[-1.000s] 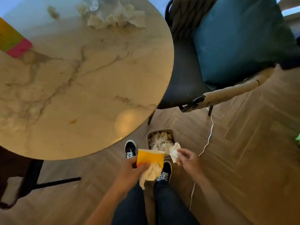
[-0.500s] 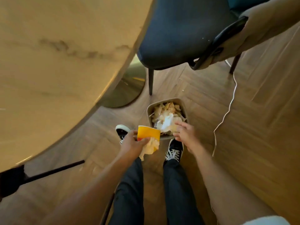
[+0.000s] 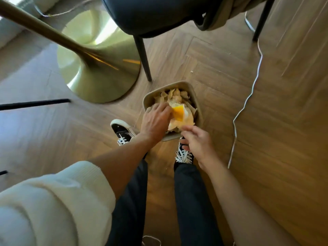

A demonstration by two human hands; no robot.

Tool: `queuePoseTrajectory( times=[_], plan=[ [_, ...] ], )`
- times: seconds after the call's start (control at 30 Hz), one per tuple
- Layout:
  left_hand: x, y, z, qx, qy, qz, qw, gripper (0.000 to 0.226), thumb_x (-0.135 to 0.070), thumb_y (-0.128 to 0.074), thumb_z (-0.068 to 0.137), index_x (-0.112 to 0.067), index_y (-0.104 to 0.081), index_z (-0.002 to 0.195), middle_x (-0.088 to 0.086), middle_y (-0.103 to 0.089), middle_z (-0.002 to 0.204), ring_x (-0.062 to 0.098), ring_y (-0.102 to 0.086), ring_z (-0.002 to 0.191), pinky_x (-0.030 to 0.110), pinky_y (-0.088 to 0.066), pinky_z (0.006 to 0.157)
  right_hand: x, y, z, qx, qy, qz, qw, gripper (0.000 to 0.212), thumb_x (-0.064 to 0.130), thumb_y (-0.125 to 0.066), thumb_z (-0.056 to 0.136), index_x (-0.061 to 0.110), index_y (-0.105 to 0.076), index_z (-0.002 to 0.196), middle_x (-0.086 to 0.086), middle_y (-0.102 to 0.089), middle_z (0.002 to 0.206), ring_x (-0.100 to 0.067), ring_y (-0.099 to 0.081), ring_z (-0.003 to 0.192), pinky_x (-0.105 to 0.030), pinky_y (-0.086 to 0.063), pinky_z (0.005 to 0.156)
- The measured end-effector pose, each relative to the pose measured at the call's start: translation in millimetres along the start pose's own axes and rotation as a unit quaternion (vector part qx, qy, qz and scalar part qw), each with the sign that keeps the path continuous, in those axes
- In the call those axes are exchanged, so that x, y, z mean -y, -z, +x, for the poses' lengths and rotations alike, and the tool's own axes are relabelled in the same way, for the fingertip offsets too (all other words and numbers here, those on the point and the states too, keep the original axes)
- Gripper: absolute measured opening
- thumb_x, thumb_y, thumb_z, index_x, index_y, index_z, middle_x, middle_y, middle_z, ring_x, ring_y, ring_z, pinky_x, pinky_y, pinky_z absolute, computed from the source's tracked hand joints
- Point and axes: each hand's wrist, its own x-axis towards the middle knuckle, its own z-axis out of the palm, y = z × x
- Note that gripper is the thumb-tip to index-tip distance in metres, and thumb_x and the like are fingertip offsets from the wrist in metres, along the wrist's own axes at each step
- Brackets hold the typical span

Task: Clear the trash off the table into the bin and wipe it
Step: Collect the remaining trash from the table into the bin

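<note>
A beige bin (image 3: 177, 84) stands on the wood floor in front of my feet, heaped with crumpled paper trash (image 3: 174, 96). My left hand (image 3: 155, 120) reaches into it and holds a yellow paper cup (image 3: 178, 113) down on the heap, with a pale napkin (image 3: 184, 121) under the cup. My right hand (image 3: 197, 143) hovers at the bin's near rim, fingers loosely curled and holding nothing. The table top is out of view.
The table's gold pedestal base (image 3: 99, 68) stands left of the bin. A dark chair (image 3: 152, 16) with a black leg (image 3: 143, 59) is behind it. A white cable (image 3: 248, 95) runs across the floor on the right. My shoes (image 3: 122, 132) flank the bin.
I have bent lower over the bin. My left hand moved the yellow cup and napkin from beside the bin into it. My right hand has let go of its tissue and drawn back.
</note>
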Motion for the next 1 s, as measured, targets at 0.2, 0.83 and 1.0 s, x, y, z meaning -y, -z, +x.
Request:
queuePoseTrajectory(
  times=[0.2, 0.83, 1.0],
  plan=[
    [2, -45, -18, 0.183, -0.055, 0.109, 0.975, 0.064, -0.032, -0.051, 0.094, -0.007, -0.026, 0.148, 0.01, -0.02, 0.157, 0.032, -0.028, 0.14, 0.043, -0.039, 0.103, 4, -2, 14, 0.012, 0.021, 0.006, 1.0, 0.024, 0.02, -0.052, 0.097, 0.024, -0.064, 0.117, 0.006, -0.067, 0.103, -0.007, -0.066, 0.087, -0.02, -0.052, 0.07],
    [-33, 81, -35, 0.228, 0.182, -0.095, 0.952, 0.053, -0.036, -0.056, 0.091, -0.022, -0.042, 0.14, 0.009, -0.038, 0.144, 0.029, -0.051, 0.122, 0.041, -0.047, 0.094, 53, 26, -78, 0.061, 0.036, -0.094, 0.993, 0.022, 0.023, -0.054, 0.097, 0.023, -0.06, 0.117, 0.003, -0.061, 0.101, -0.011, -0.062, 0.091, -0.028, -0.052, 0.079],
    [-60, 173, -81, 0.216, 0.2, -0.144, 0.945, 0.049, -0.035, -0.055, 0.093, -0.021, -0.047, 0.139, 0.009, -0.045, 0.139, 0.026, -0.05, 0.123, 0.038, -0.041, 0.1, 78, 30, -149, 0.063, 0.059, -0.109, 0.99, 0.024, 0.021, -0.055, 0.096, 0.021, -0.061, 0.119, 0.0, -0.063, 0.104, -0.011, -0.063, 0.09, -0.025, -0.051, 0.075]
  ],
)
